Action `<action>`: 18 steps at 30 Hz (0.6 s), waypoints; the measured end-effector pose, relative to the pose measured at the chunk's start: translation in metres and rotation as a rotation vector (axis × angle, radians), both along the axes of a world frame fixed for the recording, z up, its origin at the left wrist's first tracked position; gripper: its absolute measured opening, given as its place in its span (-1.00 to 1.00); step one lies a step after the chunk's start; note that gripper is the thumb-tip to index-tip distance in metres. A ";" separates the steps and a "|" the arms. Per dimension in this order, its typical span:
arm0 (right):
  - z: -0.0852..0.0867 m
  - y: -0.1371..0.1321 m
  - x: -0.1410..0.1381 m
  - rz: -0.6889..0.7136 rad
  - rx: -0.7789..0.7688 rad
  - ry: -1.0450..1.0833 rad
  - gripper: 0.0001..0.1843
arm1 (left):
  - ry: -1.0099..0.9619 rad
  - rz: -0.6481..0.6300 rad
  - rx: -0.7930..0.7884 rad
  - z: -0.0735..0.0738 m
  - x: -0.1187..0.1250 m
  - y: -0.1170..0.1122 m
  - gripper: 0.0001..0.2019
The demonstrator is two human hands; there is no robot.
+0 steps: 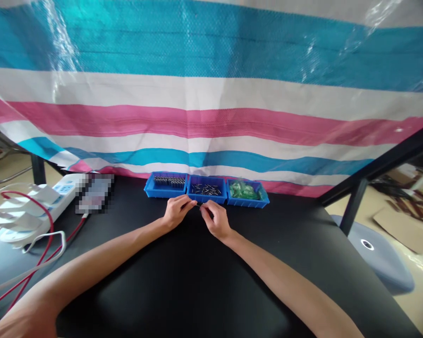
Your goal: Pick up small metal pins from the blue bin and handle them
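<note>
My left hand [176, 211] and my right hand [215, 218] meet just in front of the middle blue bin [207, 197]. Between their pinched fingertips sits a small dark metal piece [199, 204], too small to name exactly. Both hands appear to grip it, one from each side. Many thin metal pins [207, 189] lie loose in the middle bin. The left blue bin [164, 193] holds rows of short metal cylinders [169, 180]. In the right blue bin [248, 203] are green and clear plastic packets [245, 190].
A white power strip [65, 190] with plugged-in chargers [23, 211] stands at the left, beside a blurred-out device [96, 192]. Red and white cables [51, 234] run over the table's left side. A striped sheet [211, 94] hangs behind the bins. A grey stool [377, 256] stands right of the black table [169, 286].
</note>
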State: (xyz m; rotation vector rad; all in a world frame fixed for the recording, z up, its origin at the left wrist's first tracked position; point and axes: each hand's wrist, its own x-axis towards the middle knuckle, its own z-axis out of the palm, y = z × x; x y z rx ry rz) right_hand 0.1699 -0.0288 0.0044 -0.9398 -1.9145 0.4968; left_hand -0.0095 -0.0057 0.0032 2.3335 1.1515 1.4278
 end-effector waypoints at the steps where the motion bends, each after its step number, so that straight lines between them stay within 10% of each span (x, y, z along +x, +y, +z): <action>1: -0.001 0.000 -0.001 0.018 0.000 -0.025 -0.81 | 0.004 0.021 0.008 0.000 0.000 0.000 -0.69; 11: -0.005 -0.002 -0.002 0.009 -0.024 -0.102 -0.72 | -0.032 -0.133 -0.067 0.006 0.000 -0.003 -0.80; 18: -0.001 0.006 0.003 -0.258 -0.112 0.124 -0.60 | 0.018 -0.021 -0.085 0.006 0.005 -0.002 -0.80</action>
